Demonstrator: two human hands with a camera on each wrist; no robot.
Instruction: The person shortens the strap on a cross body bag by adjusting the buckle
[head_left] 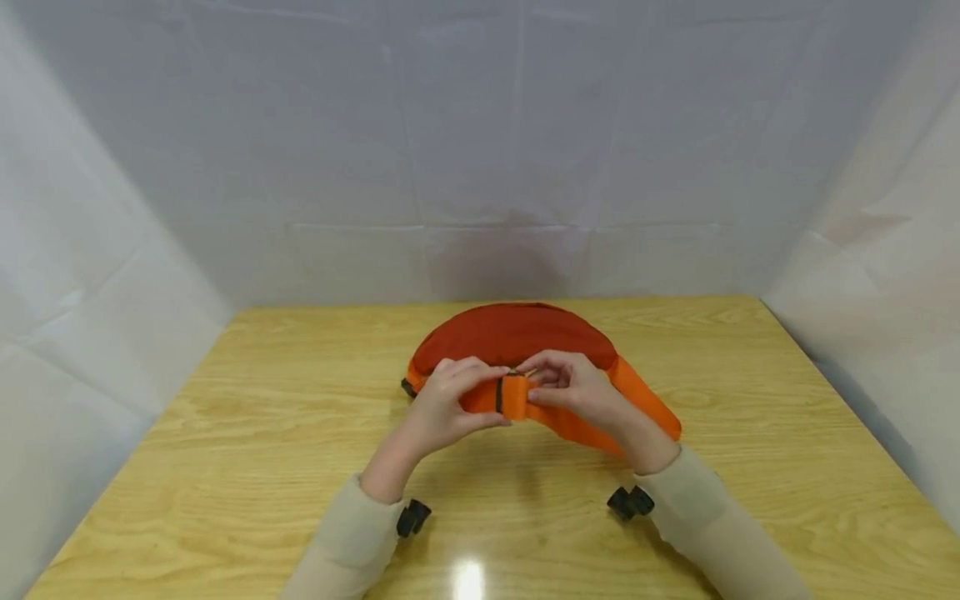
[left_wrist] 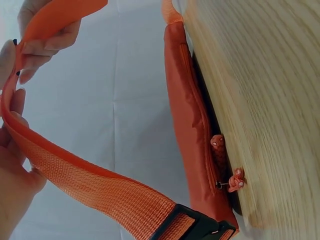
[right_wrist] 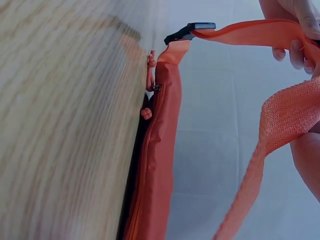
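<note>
A red-orange waist bag (head_left: 517, 333) lies on the table, its orange webbing strap (left_wrist: 100, 185) lifted in front of it. My left hand (head_left: 446, 404) pinches the strap beside a dark slider (head_left: 498, 396), thumb below and fingers above. Just right of the slider, my right hand (head_left: 588, 396) grips the strap with thumb and fingers, by a short folded end of webbing. A black buckle (left_wrist: 192, 225) joins the strap to one end of the bag. In the right wrist view, the strap partly hides both hands.
The wooden table (head_left: 262, 433) carries the bag near its back edge. White sheeting (head_left: 480, 150) hangs behind and at both sides. Zipper pulls with orange cord (left_wrist: 236, 180) stick out at the bag's zip. Black wrist cameras (head_left: 630, 502) sit by both sleeves.
</note>
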